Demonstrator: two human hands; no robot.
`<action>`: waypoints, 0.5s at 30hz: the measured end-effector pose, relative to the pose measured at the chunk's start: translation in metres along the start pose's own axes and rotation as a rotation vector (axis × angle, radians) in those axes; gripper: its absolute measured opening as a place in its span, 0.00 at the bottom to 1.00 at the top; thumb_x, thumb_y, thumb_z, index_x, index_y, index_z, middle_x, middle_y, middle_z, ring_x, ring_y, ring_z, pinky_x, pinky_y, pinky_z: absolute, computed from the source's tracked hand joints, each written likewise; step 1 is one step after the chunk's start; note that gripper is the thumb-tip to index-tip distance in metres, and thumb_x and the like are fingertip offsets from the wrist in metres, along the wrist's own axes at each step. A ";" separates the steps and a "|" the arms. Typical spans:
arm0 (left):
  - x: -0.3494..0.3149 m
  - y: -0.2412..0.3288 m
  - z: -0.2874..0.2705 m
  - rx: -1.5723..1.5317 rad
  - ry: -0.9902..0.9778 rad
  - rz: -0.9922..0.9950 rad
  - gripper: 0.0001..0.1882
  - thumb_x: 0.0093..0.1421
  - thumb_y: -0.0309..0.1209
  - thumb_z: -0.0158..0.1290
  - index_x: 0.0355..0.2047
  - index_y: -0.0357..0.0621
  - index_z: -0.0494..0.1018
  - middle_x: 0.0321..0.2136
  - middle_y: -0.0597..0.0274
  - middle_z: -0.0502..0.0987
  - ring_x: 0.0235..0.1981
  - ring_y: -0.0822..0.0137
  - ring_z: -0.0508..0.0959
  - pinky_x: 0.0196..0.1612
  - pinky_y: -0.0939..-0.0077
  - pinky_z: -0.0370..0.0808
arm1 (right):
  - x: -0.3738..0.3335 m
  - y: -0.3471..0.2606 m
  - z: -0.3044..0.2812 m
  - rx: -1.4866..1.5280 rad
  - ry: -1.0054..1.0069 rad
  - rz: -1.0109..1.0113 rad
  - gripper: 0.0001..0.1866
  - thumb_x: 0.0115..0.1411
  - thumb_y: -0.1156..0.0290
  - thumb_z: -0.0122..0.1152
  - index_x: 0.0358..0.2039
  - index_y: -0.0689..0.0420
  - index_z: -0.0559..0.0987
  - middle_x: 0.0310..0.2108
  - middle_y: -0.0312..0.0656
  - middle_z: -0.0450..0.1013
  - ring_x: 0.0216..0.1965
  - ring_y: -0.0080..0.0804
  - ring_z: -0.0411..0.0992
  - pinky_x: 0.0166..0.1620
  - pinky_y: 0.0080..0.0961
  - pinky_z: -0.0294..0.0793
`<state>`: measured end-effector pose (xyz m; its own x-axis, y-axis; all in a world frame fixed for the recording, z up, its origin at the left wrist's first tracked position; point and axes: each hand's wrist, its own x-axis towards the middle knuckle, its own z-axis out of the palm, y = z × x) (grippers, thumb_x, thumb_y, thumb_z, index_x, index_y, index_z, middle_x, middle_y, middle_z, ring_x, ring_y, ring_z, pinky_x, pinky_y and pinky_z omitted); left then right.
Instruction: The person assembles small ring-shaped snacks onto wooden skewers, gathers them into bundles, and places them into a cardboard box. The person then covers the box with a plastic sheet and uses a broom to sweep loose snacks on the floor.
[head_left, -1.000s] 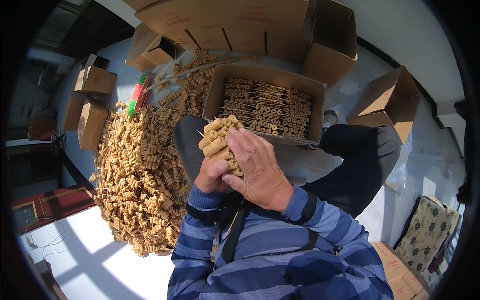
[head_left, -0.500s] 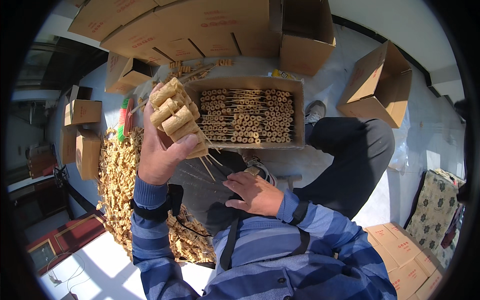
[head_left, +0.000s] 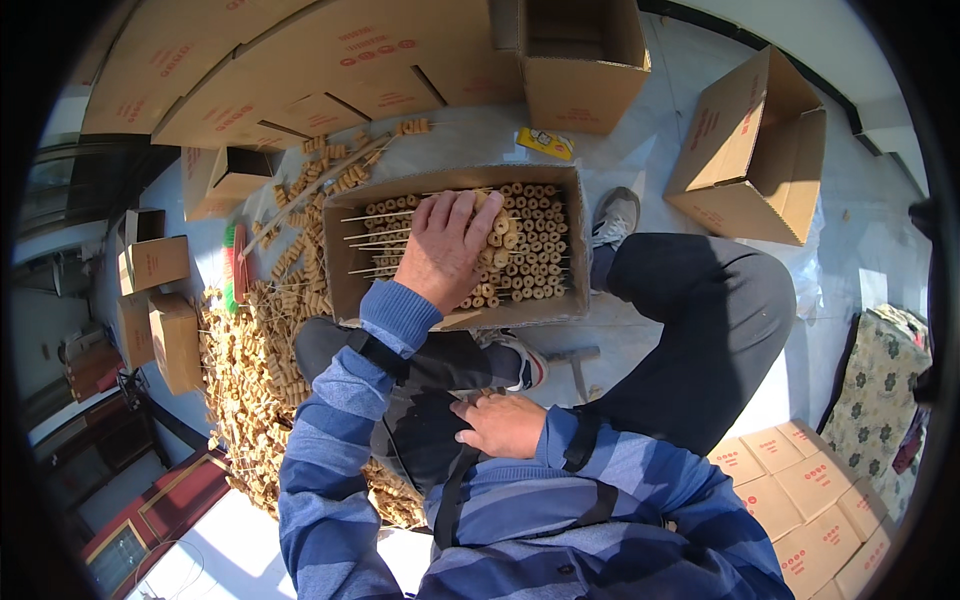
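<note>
In the cardboard box [head_left: 345, 300] in front of me, rows of skewered tan rolls [head_left: 540, 235] lie with their round, holed ends facing up. My left hand [head_left: 443, 248] is inside the box, curled over a bundle of skewered rolls [head_left: 497, 243] on top of the others. Thin bare sticks [head_left: 375, 238] point left from under the hand, which partly hides the bundle. My right hand [head_left: 503, 425] rests on my lap near the waist, holding nothing, its fingers loosely stretched.
A large heap of skewered rolls [head_left: 245, 390] covers the floor at my left, beside a green-and-red brush [head_left: 236, 265]. Open cartons stand at the far middle [head_left: 585, 90] and far right [head_left: 745, 150]. A yellow packet [head_left: 546, 143] lies behind the box. Flat cartons [head_left: 800, 490] are at lower right.
My left hand has carried the bundle of skewered rolls from above the box's left side rightward and down into the box. The right hand stays on my lap. The view has shifted slightly.
</note>
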<state>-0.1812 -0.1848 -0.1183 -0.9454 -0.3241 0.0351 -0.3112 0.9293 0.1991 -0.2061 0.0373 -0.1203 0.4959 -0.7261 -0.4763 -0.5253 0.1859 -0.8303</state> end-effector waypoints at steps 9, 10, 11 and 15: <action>0.006 -0.033 0.060 0.097 -0.148 -0.069 0.56 0.41 0.29 0.70 0.70 0.52 0.54 0.61 0.51 0.62 0.65 0.47 0.60 0.70 0.47 0.53 | -0.004 0.010 0.003 -0.054 0.182 -0.019 0.21 0.67 0.53 0.53 0.45 0.61 0.76 0.44 0.51 0.75 0.49 0.49 0.73 0.51 0.43 0.73; 0.006 -0.036 0.062 0.091 -0.129 -0.059 0.56 0.41 0.29 0.70 0.70 0.52 0.53 0.62 0.51 0.61 0.65 0.47 0.60 0.70 0.46 0.52 | -0.004 0.010 0.002 -0.050 0.182 -0.017 0.22 0.67 0.53 0.53 0.45 0.61 0.76 0.44 0.51 0.75 0.49 0.49 0.73 0.51 0.43 0.73; 0.007 -0.039 0.064 0.085 -0.143 -0.066 0.56 0.41 0.29 0.70 0.71 0.53 0.53 0.62 0.51 0.61 0.65 0.47 0.60 0.70 0.46 0.52 | -0.004 0.011 0.001 -0.061 0.179 -0.009 0.22 0.67 0.53 0.53 0.46 0.61 0.76 0.44 0.50 0.75 0.49 0.49 0.73 0.51 0.43 0.73; 0.008 -0.045 0.067 0.012 -0.153 -0.113 0.44 0.51 0.25 0.60 0.69 0.50 0.57 0.61 0.50 0.63 0.64 0.46 0.61 0.68 0.44 0.53 | -0.005 0.013 -0.003 -0.009 0.174 -0.018 0.22 0.67 0.53 0.53 0.47 0.61 0.76 0.45 0.50 0.75 0.49 0.48 0.74 0.51 0.42 0.73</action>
<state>-0.1809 -0.2177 -0.1926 -0.9077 -0.3970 -0.1359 -0.4167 0.8907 0.1818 -0.2174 0.0409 -0.1277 0.3782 -0.8333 -0.4032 -0.5237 0.1666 -0.8355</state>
